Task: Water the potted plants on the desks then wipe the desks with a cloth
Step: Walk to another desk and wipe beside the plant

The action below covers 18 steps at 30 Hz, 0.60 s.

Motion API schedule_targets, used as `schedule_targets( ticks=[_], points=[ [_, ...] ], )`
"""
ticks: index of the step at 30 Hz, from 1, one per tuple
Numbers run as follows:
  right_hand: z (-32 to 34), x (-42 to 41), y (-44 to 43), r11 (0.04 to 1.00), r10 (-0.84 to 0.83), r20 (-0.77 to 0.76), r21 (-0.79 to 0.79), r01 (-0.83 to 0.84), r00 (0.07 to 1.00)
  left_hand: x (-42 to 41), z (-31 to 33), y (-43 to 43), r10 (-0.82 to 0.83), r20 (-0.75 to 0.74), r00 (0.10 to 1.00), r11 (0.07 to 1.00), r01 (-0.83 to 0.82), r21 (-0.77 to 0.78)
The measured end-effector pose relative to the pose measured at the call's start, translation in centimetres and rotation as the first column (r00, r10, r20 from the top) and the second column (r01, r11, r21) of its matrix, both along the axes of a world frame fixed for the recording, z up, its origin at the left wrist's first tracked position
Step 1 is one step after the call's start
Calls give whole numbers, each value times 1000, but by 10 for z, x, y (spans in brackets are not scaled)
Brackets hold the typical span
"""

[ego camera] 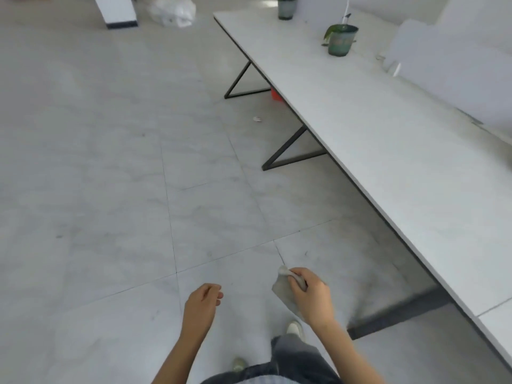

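Note:
My right hand (311, 296) grips a small grey cloth (282, 289), which hangs down from my fingers over the floor. My left hand (203, 302) holds nothing, its fingers loosely curled. A long white desk (388, 139) runs along the right side, about an arm's length from my right hand. Two dark green pots stand far down the desk: one with drooping green leaves (341, 40) and another (286, 7) near the desk's far end.
Black triangular desk legs (288, 151) reach onto the grey tiled floor (110, 162). A white partition panel (454, 67) stands along the desk's back. A red object (275, 94) lies under the desk. A white plastic bag (173, 9) lies on the floor far off.

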State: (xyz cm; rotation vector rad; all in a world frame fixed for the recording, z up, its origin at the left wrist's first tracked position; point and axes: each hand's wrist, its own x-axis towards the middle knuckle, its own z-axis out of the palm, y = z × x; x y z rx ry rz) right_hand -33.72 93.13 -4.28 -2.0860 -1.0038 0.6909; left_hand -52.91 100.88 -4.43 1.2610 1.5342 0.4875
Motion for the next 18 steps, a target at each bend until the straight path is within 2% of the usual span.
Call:
schedule_targets(
  ticks=[10, 18],
  points=[
    [-12, 4, 85, 999, 51, 33, -5, -51, 998, 0, -13, 72, 60, 9, 998, 998, -60, -26],
    [-4, 82, 225, 992, 116, 94, 46, -120, 989, 79, -8, 206, 44, 6, 999, 999, -44, 20]
  ],
)
